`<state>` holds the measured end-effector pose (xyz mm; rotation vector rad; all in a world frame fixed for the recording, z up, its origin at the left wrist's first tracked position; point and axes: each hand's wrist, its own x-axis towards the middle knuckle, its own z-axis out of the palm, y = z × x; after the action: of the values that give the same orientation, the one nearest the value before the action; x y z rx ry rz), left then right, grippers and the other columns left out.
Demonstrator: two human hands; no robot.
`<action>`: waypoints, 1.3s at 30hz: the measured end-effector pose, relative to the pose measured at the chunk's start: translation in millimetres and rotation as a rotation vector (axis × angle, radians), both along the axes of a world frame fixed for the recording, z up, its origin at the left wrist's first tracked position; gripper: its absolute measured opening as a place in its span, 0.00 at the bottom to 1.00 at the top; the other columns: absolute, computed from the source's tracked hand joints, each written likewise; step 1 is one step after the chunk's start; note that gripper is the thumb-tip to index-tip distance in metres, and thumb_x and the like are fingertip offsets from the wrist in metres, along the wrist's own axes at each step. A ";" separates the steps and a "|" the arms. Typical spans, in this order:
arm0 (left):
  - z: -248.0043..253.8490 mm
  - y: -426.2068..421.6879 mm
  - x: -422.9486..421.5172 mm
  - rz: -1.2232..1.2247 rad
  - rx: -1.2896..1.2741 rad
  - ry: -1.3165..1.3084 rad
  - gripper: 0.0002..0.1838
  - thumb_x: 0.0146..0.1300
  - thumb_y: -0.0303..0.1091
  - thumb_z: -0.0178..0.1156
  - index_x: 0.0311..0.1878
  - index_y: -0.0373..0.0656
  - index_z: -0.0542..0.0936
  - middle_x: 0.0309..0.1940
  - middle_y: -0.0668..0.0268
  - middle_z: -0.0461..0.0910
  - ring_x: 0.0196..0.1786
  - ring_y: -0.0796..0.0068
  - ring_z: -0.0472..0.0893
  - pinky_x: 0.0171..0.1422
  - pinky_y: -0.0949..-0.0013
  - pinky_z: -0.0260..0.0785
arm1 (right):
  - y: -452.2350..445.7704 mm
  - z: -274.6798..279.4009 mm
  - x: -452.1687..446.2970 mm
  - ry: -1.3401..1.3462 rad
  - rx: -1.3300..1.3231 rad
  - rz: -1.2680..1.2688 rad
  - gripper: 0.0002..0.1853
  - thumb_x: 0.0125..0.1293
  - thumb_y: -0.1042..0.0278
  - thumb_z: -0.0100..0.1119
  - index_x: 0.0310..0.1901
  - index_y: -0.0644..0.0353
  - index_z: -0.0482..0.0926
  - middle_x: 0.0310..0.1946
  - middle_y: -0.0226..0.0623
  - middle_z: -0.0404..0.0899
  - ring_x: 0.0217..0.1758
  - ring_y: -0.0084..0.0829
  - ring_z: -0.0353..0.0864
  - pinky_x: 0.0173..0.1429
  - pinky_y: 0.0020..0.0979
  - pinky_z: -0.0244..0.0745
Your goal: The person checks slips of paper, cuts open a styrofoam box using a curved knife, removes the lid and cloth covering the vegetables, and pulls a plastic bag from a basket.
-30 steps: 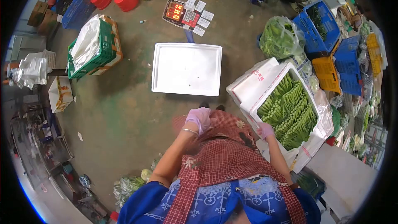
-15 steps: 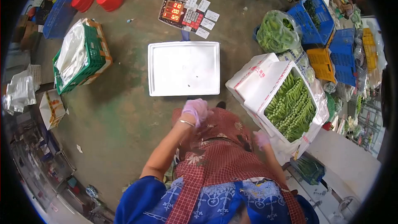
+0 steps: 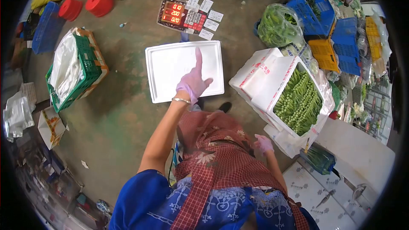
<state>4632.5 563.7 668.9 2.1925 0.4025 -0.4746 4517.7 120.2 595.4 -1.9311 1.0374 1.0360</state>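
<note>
My left hand (image 3: pixel 194 83), in a thin pink glove, is over the white foam tray (image 3: pixel 164 72). Its index finger points away from me and its thumb sticks out, while the other fingers look curled; it holds nothing. The hand hides part of the tray's flat surface. Just beyond the tray stands a scale's display (image 3: pixel 174 12) with red lit digits and a keypad (image 3: pixel 194 19). My right hand (image 3: pixel 264 143), also gloved, hangs low beside my checked apron (image 3: pixel 226 162), its fingers loosely apart with nothing seen in them. Near it is a foam box (image 3: pixel 272 102) of green vegetables (image 3: pixel 299 102).
To the left, a green crate (image 3: pixel 81 70) holds white plastic bags (image 3: pixel 66 66). Red tubs (image 3: pixel 99 3) and a blue crate (image 3: pixel 45 27) lie farther back. On the right are a bag of greens (image 3: pixel 279 25) and blue and yellow crates (image 3: pixel 324 55).
My left hand has moved forward from above my lap to over the tray, its index finger now extended. My right hand remains low at my side. The view has shifted slightly.
</note>
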 end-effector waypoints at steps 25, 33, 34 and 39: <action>-17.0 -3.3 10.2 -0.142 -0.042 0.129 0.47 0.56 0.44 0.54 0.65 0.40 0.31 0.39 0.43 0.75 0.43 0.46 0.75 0.50 0.57 0.65 | -7.4 -5.5 -17.5 -0.008 0.046 -0.100 0.16 0.54 0.54 0.59 0.38 0.58 0.75 0.19 0.35 0.73 0.17 0.25 0.71 0.22 0.25 0.66; -19.3 -7.3 14.4 -0.160 -0.029 0.133 0.47 0.56 0.44 0.54 0.65 0.39 0.31 0.40 0.43 0.74 0.44 0.47 0.74 0.51 0.58 0.64 | -6.8 -4.1 -20.2 -0.041 0.060 -0.068 0.16 0.55 0.56 0.58 0.38 0.60 0.76 0.20 0.35 0.73 0.19 0.25 0.71 0.24 0.25 0.66; -16.4 -8.9 13.3 -0.164 -0.034 0.135 0.47 0.56 0.44 0.54 0.65 0.39 0.31 0.40 0.43 0.74 0.44 0.47 0.74 0.51 0.58 0.64 | -5.0 -1.9 -20.5 -0.039 0.058 -0.065 0.16 0.55 0.56 0.58 0.38 0.60 0.76 0.20 0.35 0.73 0.20 0.25 0.71 0.24 0.25 0.66; -16.4 -16.1 13.5 -0.157 -0.004 0.074 0.47 0.56 0.45 0.53 0.66 0.43 0.30 0.34 0.49 0.78 0.42 0.48 0.76 0.51 0.59 0.65 | 3.6 8.0 -22.6 -0.028 0.040 -0.071 0.16 0.55 0.56 0.58 0.38 0.60 0.76 0.20 0.33 0.72 0.21 0.24 0.70 0.26 0.25 0.66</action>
<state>4645.9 547.7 652.5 2.2172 0.2701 -0.6433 4495.1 123.8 603.3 -1.8584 1.0547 0.9805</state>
